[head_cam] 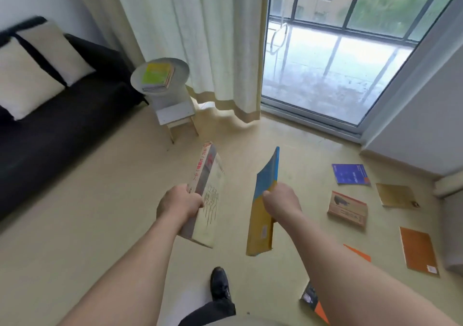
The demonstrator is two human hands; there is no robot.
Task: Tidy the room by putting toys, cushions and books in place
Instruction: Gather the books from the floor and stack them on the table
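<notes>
Left hand point(179, 204), red-lettered cream book point(206, 195)

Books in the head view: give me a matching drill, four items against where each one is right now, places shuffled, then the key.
Items:
1. cream book
2. blue-and-yellow book
3. green-topped stack
4. purple book

Places:
A. on the round side table
B. gripped by the right hand
C. flat on the floor
D. gripped by the left hand

Pairs: 1-D, 2-B, 3-A, 4-C
</notes>
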